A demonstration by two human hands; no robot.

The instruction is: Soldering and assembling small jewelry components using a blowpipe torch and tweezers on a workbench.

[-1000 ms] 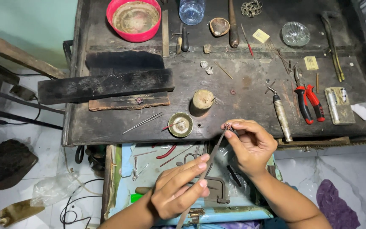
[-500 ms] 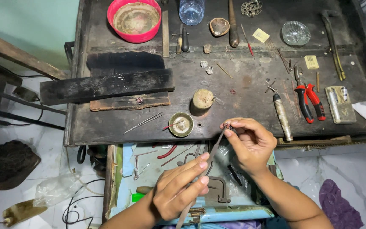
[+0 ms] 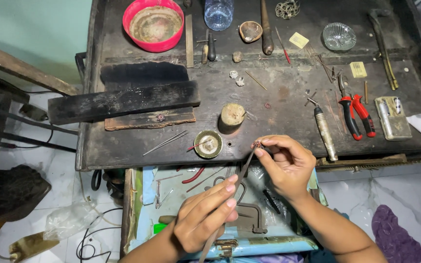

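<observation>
tiny piece in fingertips: indistinct | water bottle: top cropped

Two hands: left hand, right hand. One long thin tool. On the surface: one red bowl, one plastic bottle, one glass dish, one pair of red-handled pliers, one small brass dish, one wooden stump, two yellow tags.

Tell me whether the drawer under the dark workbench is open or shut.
Open. The pale blue drawer is pulled out below the dark workbench, its tools exposed beneath both hands.
</observation>
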